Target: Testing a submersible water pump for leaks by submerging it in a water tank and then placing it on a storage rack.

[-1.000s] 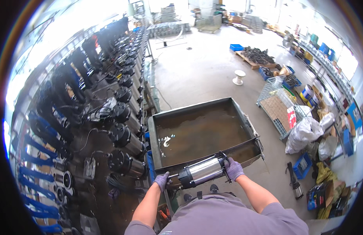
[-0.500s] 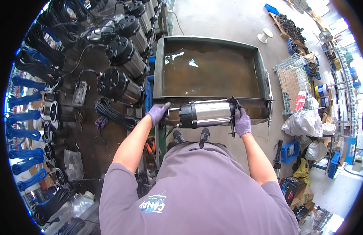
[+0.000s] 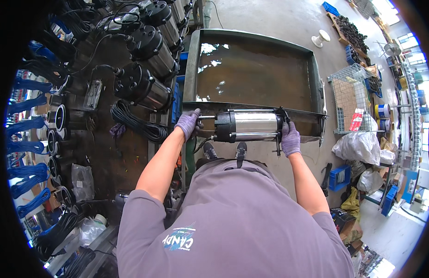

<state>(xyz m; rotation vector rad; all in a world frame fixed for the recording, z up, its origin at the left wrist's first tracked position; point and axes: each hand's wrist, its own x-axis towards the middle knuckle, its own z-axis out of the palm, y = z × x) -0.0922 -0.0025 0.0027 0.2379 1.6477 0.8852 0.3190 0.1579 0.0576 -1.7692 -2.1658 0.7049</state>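
A pump (image 3: 255, 124) with a bright steel barrel and black end caps lies crosswise in front of me, over the near edge of a water tank. My left hand (image 3: 187, 124), in a purple glove, is closed around the metal rod end sticking out on the pump's left. At the other end, my right hand (image 3: 291, 139), gloved alike, grips the black end piece, its fingers partly hidden behind it. The metal tank (image 3: 194, 60) beyond holds brownish water with bright reflections. Its near ledge passes just behind the pump.
Similar upright pumps (image 3: 141, 85) stand on the left bench, beside a black cable coil (image 3: 136, 123). Blue cable bundles (image 3: 27, 173) line the far left. To the right are a wire cage (image 3: 346, 99), white sacks (image 3: 358, 147), a blue bin (image 3: 339, 178) and a white spool (image 3: 320, 38).
The pump has shifted slightly rightward relative to the tank, both hands keeping their hold. The whole view has also tilted a little, so the tank appears higher.
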